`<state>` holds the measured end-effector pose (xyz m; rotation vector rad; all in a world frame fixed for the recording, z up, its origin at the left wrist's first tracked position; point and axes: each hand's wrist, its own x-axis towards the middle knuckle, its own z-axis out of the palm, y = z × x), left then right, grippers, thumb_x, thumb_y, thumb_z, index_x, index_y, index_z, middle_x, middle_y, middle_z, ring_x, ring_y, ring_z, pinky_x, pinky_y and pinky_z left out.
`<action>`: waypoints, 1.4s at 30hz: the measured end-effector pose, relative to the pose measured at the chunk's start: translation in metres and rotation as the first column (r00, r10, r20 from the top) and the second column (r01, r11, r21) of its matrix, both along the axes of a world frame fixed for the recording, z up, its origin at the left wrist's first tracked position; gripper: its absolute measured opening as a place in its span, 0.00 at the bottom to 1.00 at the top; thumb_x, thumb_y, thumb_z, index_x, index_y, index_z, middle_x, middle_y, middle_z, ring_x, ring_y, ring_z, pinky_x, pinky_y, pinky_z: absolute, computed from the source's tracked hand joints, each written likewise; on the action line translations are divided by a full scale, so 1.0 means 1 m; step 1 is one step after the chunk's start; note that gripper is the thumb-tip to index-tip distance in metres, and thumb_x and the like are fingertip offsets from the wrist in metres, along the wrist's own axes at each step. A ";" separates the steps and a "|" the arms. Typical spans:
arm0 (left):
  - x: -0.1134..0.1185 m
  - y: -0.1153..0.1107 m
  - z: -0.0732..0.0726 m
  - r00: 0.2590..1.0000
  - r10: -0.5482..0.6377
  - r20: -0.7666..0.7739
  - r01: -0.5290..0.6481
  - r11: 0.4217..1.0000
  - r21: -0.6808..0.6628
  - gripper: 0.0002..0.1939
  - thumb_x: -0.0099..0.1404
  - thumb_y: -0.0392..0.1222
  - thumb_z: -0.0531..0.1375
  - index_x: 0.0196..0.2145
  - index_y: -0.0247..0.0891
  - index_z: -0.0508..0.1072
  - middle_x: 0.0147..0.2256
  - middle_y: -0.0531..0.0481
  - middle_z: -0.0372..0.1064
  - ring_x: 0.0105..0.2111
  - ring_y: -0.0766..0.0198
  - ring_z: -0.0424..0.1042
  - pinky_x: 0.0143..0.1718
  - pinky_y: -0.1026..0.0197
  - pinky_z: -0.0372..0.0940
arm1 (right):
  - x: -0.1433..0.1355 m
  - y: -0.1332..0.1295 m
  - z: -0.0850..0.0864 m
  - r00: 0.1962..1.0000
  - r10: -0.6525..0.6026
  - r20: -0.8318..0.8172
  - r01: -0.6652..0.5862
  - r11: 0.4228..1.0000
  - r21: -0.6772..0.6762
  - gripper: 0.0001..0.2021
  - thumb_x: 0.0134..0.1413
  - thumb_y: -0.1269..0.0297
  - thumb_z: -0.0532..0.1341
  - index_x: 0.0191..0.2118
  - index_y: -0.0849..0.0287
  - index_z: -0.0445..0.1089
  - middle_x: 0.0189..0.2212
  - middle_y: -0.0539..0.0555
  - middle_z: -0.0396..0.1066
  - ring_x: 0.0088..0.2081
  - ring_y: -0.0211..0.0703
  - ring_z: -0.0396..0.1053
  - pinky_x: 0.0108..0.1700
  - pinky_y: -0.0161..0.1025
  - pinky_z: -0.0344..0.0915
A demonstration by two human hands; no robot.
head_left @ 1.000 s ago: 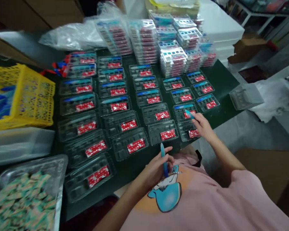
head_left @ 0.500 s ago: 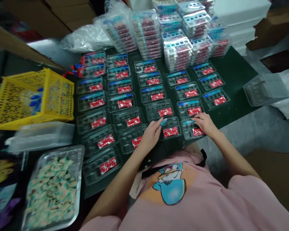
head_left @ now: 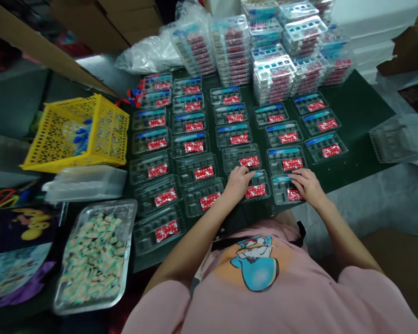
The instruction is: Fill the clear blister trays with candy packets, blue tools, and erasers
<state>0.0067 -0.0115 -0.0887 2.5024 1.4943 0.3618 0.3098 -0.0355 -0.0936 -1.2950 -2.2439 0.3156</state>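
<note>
from here, my left hand (head_left: 238, 183) pinches a slim pale-blue pen (head_left: 257, 175) over a clear plastic tray (head_left: 266, 183); my right hand (head_left: 308, 185), grip unclear, touches another blue pen (head_left: 280, 179) beneath, likely to align it.

Our two bare forearms reach away from us and angle inward, the left forearm (head_left: 198, 236) slanting far and right, the right forearm (head_left: 346, 234) far and left. Both elbows are bent. We hold the left hand (head_left: 237, 186) palm down, its fingers bent and pointing right and far. Our right hand (head_left: 310, 186) is also palm down, fingers curled and reaching left, thumb on the near side. The hands sit well apart, about equally far out; how tightly either closes, we cannot tell.
</note>
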 end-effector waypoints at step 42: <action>-0.470 0.071 0.143 0.519 0.847 0.115 -0.855 0.515 0.067 0.17 0.60 0.32 0.59 0.48 0.29 0.72 0.48 0.38 0.71 0.50 0.53 0.67 0.58 0.51 0.54 | -0.213 0.098 0.053 0.834 0.540 0.111 -0.539 0.841 -0.046 0.13 0.64 0.60 0.53 0.47 0.55 0.72 0.40 0.56 0.76 0.41 0.46 0.74 0.44 0.45 0.70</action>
